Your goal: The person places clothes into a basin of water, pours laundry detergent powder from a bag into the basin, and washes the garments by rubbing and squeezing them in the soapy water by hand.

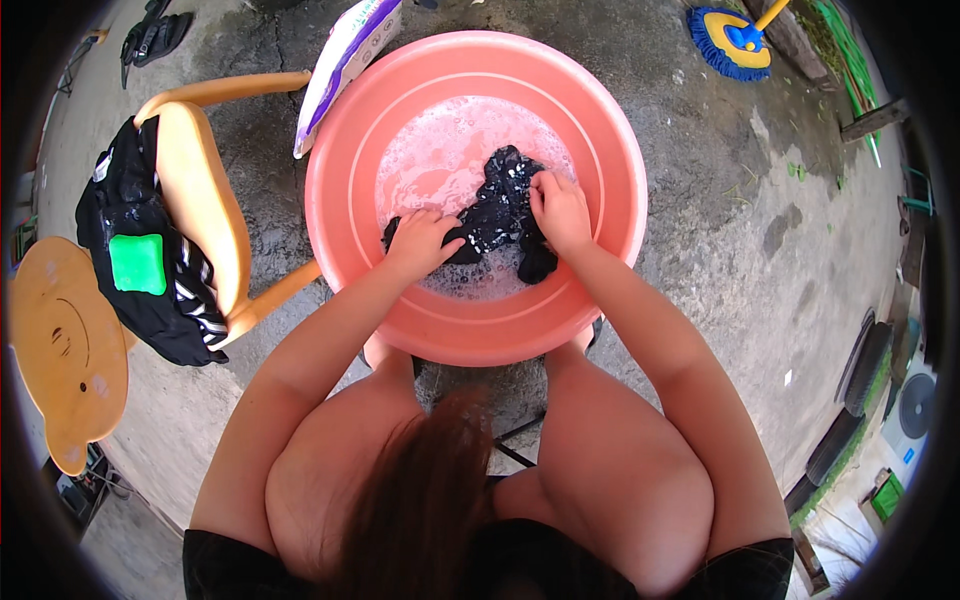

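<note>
A wet black garment [495, 212] with white suds on it lies in the soapy water of a large pink basin [472, 345]. My left hand [425, 242] is on the garment's left end, its fingers curled over the cloth and the thumb toward the middle. At the right end, my right hand [562, 210] grips the bunched fabric with bent fingers. Some of the cloth between and under both hands is hidden. Foam and bubbles cover much of the water.
Left of the basin stands a tan plastic chair [215, 190] with black clothes [135, 215] and a green block [138, 264] over it. A white-and-purple packet [345, 65] leans by the basin's rim. Behind right lies a blue-and-yellow mop head [735, 42] on the concrete floor [720, 210].
</note>
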`<state>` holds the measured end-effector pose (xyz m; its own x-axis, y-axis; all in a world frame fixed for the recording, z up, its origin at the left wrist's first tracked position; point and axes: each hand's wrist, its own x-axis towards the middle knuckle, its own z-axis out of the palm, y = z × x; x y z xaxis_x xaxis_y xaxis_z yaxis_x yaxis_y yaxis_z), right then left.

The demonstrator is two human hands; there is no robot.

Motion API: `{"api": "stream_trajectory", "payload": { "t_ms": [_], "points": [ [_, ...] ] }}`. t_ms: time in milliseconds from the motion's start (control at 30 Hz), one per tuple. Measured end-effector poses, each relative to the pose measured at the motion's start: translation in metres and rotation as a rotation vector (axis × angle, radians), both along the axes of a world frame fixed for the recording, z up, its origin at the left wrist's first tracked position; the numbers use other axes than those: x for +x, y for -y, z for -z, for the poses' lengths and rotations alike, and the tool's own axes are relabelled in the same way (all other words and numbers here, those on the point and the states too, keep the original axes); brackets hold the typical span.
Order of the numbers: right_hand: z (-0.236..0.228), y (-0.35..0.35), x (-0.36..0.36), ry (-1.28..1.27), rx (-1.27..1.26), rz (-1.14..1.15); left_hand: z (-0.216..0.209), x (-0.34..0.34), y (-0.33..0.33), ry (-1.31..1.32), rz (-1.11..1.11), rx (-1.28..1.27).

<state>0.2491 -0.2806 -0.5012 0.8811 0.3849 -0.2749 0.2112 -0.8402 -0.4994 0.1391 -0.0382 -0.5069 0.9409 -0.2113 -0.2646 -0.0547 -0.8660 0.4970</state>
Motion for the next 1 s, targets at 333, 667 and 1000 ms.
{"api": "stream_trajectory", "payload": {
  "t_ms": [333, 667, 1000],
  "points": [
    [0.015, -0.004, -0.026, 0.153, 0.006, -0.524, 0.004, -0.002, -0.002, 0.009, 0.003, 0.017],
    [0.029, 0.005, -0.026, 0.21, -0.186, -0.298, 0.002, -0.001, 0.0, -0.029, 0.014, -0.002],
    [0.009, 0.002, -0.002, 0.265, 0.11, -0.335, 0.004, -0.006, -0.002, -0.029, 0.014, -0.006]
  ]
}}
